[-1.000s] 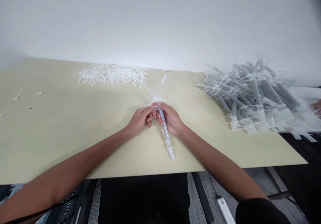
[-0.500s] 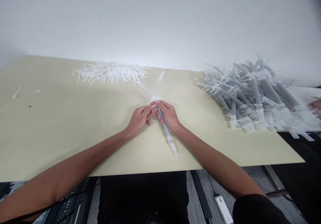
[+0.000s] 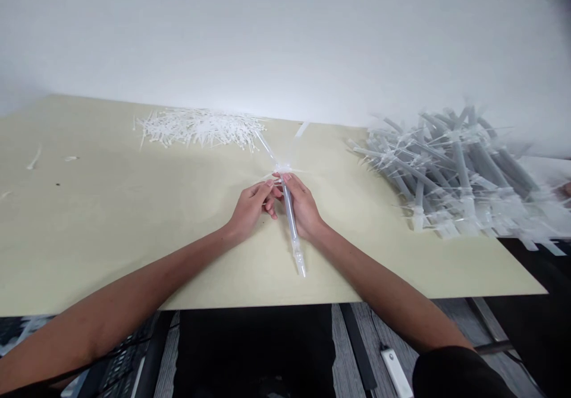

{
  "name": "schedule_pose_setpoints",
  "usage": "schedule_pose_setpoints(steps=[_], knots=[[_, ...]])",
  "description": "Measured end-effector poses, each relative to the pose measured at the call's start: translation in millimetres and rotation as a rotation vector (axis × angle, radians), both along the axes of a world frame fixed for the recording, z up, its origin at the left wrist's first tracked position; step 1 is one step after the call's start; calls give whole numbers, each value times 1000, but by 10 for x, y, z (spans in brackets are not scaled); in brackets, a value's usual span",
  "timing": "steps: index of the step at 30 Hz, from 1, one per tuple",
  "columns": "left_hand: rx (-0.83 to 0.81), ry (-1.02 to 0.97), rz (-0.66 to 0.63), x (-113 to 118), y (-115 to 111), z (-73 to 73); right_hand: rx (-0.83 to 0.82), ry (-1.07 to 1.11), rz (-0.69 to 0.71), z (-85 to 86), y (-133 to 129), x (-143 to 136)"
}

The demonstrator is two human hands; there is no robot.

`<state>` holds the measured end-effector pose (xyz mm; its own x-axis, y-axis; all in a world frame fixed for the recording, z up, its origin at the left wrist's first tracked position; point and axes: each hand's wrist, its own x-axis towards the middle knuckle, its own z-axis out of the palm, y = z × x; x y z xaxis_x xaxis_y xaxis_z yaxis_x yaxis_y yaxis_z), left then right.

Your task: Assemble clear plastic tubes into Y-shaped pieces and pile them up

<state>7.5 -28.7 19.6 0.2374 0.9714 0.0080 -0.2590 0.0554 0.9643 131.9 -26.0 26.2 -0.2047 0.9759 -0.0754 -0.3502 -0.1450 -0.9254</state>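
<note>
Between my hands is a Y-shaped clear plastic tube assembly (image 3: pixel 289 213), its grey-looking stem pointing toward me and two thinner arms spreading away. My right hand (image 3: pixel 303 204) grips the stem just below the junction, thumb on top. Thin white cable tie ends stick out around the junction. Close beside it on the left, my left hand (image 3: pixel 253 206) pinches a white cable tie (image 3: pixel 276 181) between thumb and fingers; the fingers hide part of it. Beyond my hands lies a heap of loose white cable ties (image 3: pixel 200 129).
A large pile of similar tube assemblies (image 3: pixel 464 172) lies at the table's right. A few stray white bits (image 3: pixel 34 157) are at the far left. A wall stands behind the table (image 3: pixel 111 207). Part of another person's hand (image 3: pixel 567 190) shows at the right edge.
The tube assembly has turned slightly, its near end swinging left and its far arms right. My left fingers have parted a little from the stem.
</note>
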Motion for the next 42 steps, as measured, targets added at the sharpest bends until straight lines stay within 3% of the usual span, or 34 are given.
schedule_pose_setpoints(steps=[6,11,17,22,31,42], knots=[[6,-105,-82,31,25,2,3,161,18,-31,-28,-56],[8,-55,-57,2,22,17,-35,167,95,-9,7,-5],[52,55,-78,24,-18,-16,-67,142,36,-43,55,49],[51,63,-111,21,-24,-45,-64,120,76,-76,68,58],[47,-6,-124,31,-5,-127,-106,175,100,-39,64,69],[-54,-126,-174,55,-38,-89,-149,213,108,-39,66,70]])
